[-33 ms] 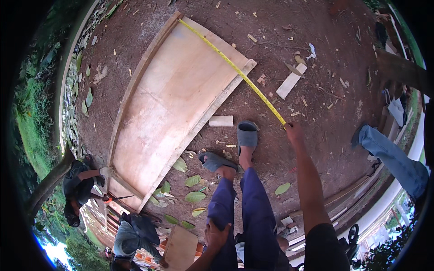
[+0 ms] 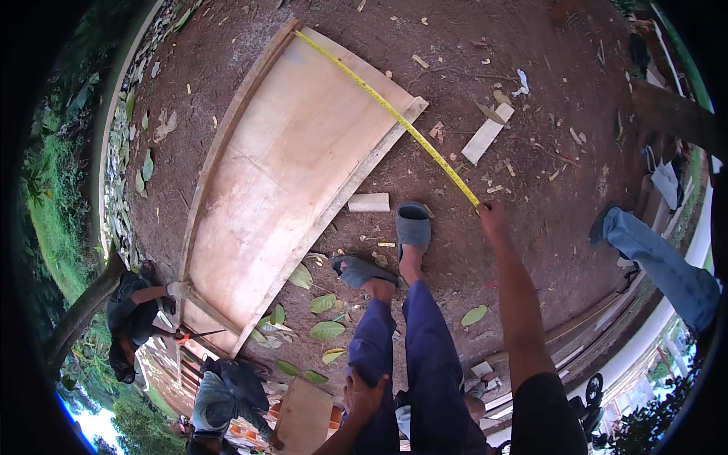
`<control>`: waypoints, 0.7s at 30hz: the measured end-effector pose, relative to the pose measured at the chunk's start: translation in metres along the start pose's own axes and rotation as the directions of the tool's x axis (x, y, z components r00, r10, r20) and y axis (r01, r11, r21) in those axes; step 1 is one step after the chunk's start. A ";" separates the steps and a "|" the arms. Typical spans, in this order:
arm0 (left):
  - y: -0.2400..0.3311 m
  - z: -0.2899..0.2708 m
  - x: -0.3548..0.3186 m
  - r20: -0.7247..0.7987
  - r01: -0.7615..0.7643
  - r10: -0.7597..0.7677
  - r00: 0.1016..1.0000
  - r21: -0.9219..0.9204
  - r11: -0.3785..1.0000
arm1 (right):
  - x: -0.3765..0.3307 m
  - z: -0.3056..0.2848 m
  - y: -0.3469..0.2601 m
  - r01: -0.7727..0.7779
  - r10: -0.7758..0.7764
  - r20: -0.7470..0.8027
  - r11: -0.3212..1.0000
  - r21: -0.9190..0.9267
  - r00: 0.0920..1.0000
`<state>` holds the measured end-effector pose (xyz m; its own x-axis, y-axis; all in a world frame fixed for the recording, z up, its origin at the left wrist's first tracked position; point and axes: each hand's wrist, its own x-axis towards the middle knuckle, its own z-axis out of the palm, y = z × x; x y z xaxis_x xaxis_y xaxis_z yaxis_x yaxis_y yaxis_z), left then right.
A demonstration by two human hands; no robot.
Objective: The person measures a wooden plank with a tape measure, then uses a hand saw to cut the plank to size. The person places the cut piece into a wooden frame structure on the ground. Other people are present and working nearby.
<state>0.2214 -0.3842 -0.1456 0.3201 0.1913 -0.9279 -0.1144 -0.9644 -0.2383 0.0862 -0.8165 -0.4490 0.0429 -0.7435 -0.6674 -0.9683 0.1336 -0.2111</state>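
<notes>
My right hand is closed on the near end of a yellow tape measure, with the arm stretched out over the soil. The blade runs taut and slantwise across the end of a long plywood panel. Its far end meets the wooden batten along the panel's left edge. A second batten borders the side nearer my feet. My left hand rests on my purple-trousered leg, thumb apart from the fingers, and no tool shows in it.
A co-worker with a gloved hand on the panel's near end holds an orange-handled saw. Another person bends beside a board. Wood offcuts and leaves litter the soil. A jeans-clad leg stands at right.
</notes>
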 end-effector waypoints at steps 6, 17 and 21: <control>0.021 -0.001 0.008 0.010 0.034 -0.034 0.999 0.024 0.999 | 0.066 0.016 0.033 0.094 -0.092 -0.087 0.996 0.013 0.992; 0.028 0.006 0.004 0.006 0.059 -0.060 0.998 0.056 0.997 | 0.118 0.007 0.032 0.066 -0.070 -0.046 0.995 -0.073 0.996; 0.034 0.002 0.001 0.003 0.034 -0.034 0.999 0.056 0.998 | 0.129 0.007 0.032 0.082 -0.083 -0.022 0.995 -0.056 0.996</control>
<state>0.2157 -0.4163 -0.1555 0.3212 0.2244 -0.9200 -0.1558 -0.9458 -0.2850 0.0622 -0.9038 -0.5466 0.1181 -0.7661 -0.6317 -0.9738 0.0350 -0.2246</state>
